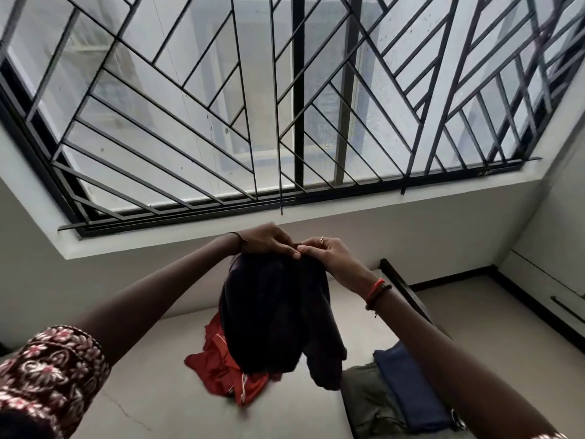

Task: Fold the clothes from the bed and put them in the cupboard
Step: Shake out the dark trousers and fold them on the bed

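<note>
A dark garment hangs in the air over the bed, held up by its top edge. My left hand grips that edge from the left. My right hand pinches the same edge right beside it, the two hands almost touching. Below the hanging garment a crumpled red garment lies on the pale sheet. At the lower right a folded blue garment lies on top of a folded olive one.
A large window with a black metal grille fills the wall ahead, above a white sill. The bed's dark frame edge runs along the right. A white cupboard front with a dark handle stands at the far right.
</note>
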Demonstrator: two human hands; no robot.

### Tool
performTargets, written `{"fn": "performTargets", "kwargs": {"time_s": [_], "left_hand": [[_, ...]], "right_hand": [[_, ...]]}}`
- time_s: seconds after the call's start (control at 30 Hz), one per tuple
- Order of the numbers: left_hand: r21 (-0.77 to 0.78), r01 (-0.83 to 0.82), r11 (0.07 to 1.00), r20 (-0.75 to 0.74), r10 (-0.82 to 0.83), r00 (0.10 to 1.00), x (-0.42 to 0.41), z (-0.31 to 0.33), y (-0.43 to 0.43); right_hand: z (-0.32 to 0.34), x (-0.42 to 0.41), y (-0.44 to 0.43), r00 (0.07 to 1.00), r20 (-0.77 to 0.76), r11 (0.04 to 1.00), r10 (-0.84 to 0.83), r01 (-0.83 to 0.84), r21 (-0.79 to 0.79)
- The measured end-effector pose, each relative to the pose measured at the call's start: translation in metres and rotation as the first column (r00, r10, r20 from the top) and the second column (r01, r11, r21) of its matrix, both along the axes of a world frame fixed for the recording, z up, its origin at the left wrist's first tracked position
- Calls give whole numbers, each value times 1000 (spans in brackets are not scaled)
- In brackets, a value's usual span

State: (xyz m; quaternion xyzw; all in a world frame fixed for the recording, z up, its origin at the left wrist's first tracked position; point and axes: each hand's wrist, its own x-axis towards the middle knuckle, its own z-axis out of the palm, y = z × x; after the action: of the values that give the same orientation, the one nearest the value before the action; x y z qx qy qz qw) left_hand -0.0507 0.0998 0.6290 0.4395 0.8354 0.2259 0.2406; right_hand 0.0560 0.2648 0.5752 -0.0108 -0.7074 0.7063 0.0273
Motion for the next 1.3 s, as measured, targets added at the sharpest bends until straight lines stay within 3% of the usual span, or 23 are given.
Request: {"fn": "performTargets", "kwargs": {"time_s": [0.17, 0.27, 0.33, 0.53, 0.7, 0.93, 1.17, 1.3], "left_hand": [[-206, 34, 978, -337, -103, 936, -5, 32, 11], [-264, -21, 964, -560, -136, 818, -2, 49, 15], [-242, -47, 969, -621, -118, 775, -1, 59, 15], [-117, -72, 990, -621, -16, 783, -5, 87, 11], [-45, -102, 994, -614, 53, 788, -10, 105, 4], [46, -132, 990, -597, 133, 791, -17, 119, -19], [176, -136, 975, -557, 213, 803, -18, 133, -30], [223, -143, 964, -494, 238, 836, -24, 135, -43]], "right_hand": [[-4, 1, 0, 998, -66, 982, 26, -13, 190], [-14, -5, -5, 990, -124, 922, -69, 111, 371], [-25, -8, -8, 975, -168, 872, -148, 209, 444], [-46, -4, -18, 955, -183, 857, -233, 291, 425], [-63, -4, -19, 938, -165, 791, -305, 346, 504], [-65, -6, -5, 971, -99, 919, -218, 238, 314], [-83, -4, -6, 958, -118, 791, -263, 284, 542], [-88, 4, 15, 972, -8, 909, -235, 223, 353]]}}
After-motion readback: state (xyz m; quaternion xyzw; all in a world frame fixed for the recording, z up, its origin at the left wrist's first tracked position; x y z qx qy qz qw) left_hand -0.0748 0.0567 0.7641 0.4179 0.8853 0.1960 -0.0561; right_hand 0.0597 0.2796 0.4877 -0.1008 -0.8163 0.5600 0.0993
